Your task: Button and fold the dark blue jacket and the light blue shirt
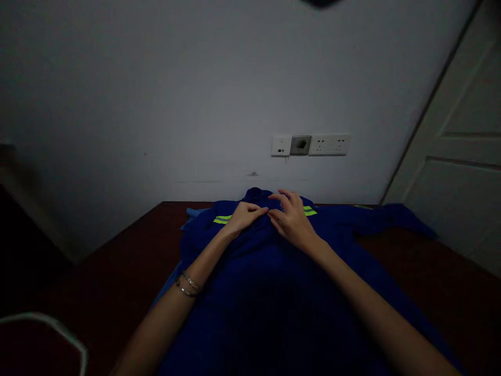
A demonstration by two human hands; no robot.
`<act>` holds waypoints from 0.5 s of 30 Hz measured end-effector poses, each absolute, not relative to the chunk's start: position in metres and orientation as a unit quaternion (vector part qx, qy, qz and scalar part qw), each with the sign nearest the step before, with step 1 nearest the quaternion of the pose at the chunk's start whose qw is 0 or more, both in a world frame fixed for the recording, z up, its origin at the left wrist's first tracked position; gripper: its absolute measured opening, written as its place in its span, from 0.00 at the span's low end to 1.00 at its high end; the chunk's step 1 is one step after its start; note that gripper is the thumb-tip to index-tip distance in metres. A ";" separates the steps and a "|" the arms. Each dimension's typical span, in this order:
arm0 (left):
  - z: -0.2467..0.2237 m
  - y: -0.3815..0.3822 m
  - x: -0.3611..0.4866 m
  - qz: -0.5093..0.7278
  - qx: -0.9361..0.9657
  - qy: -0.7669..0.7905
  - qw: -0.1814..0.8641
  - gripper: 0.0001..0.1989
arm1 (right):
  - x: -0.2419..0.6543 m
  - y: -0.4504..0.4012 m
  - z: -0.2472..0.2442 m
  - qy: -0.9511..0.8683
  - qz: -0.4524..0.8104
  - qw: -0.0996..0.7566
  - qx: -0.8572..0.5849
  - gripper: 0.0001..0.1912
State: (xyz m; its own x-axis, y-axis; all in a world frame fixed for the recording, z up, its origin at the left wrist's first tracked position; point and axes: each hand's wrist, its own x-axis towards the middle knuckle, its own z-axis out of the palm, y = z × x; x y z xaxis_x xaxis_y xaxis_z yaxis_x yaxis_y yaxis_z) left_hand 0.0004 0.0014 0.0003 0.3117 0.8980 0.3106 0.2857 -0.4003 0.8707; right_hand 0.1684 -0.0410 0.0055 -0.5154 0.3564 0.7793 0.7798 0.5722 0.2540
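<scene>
- left hand (243,215), thumb and finger pinched together at the blue shirt's (254,261) front
- right hand (291,216), fingers curled, meets it there

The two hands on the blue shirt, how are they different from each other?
The left hand has shiny bracelets on its wrist, but the right hand shows none. The left hand keeps its fingers close together, while the right hand has its fingers curved and spread apart. Both are bare, and their fingertips come close together over the blue shirt, just below its collar.
</scene>
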 end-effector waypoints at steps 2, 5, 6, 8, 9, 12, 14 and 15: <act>0.000 0.002 0.001 0.424 0.726 0.406 0.360 0.19 | 0.169 -0.040 0.005 -0.816 -0.301 0.353 -0.345 0.09; 0.000 0.002 0.000 0.441 0.724 0.398 0.351 0.18 | 0.169 -0.041 0.006 -0.817 -0.294 0.365 -0.336 0.09; 0.000 0.002 0.000 0.448 0.720 0.392 0.356 0.18 | 0.169 -0.041 0.006 -0.817 -0.289 0.373 -0.332 0.09; 0.000 0.001 0.000 0.465 0.703 0.374 0.386 0.17 | 0.168 -0.042 0.007 -0.813 -0.271 0.399 -0.326 0.08; 0.000 0.001 -0.001 0.472 0.692 0.362 0.409 0.16 | 0.167 -0.042 0.007 -0.810 -0.258 0.416 -0.324 0.08; -0.001 0.000 0.001 0.490 0.648 0.330 0.481 0.15 | 0.164 -0.042 0.008 -0.797 -0.210 0.469 -0.319 0.07; -0.002 0.000 0.004 0.501 0.614 0.318 0.521 0.14 | 0.163 -0.043 0.009 -0.790 -0.180 0.494 -0.316 0.06; -0.002 0.000 0.006 0.506 0.595 0.315 0.539 0.13 | 0.162 -0.043 0.009 -0.787 -0.168 0.502 -0.315 0.06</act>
